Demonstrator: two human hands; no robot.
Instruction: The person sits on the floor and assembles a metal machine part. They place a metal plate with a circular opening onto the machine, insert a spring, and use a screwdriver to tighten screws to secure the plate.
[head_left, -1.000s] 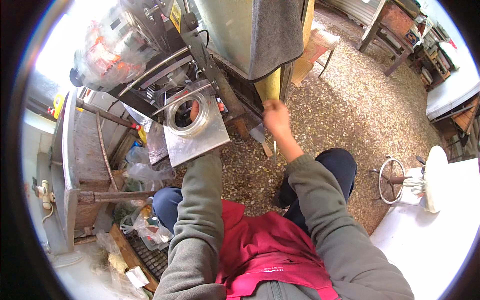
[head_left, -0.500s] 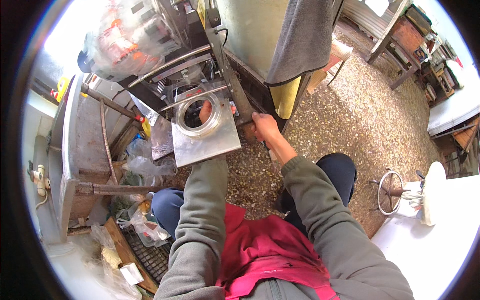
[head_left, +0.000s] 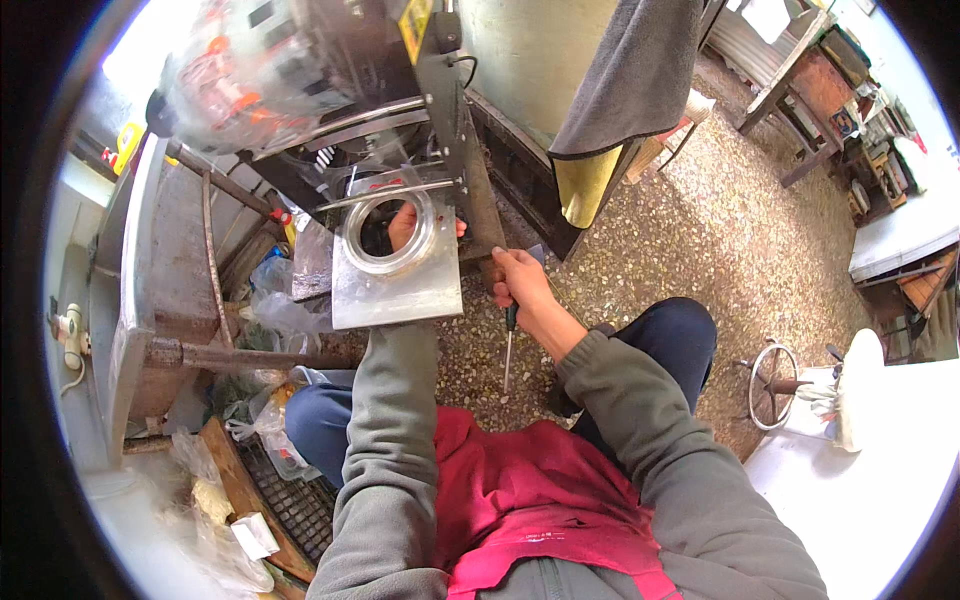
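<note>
A square metal plate (head_left: 395,300) with a clear ring (head_left: 428,235) round its opening juts from the front of a machine (head_left: 385,120). My left forearm runs beneath the plate. Part of my left hand (head_left: 403,228) shows through the ring, and fingertips show past the plate's right edge. The plate hides the rest of that hand, and I cannot see what it touches. To the right of the plate, my right hand (head_left: 525,285) is closed round a screwdriver (head_left: 509,345), its dark handle in the fist and its metal shaft pointing down toward me.
A grey towel (head_left: 625,85) hangs at the upper right of the machine. Left of it stands a metal-sided bench (head_left: 175,300), with plastic bags (head_left: 280,300) below. A handwheel (head_left: 773,385) juts out at the right by a white surface (head_left: 850,490). Speckled floor (head_left: 720,200) lies between.
The machine's plate and both hands sit slightly further left in view. My right hand has turned, so the screwdriver's shaft now shows below the fist. My left hand stays under the plate.
</note>
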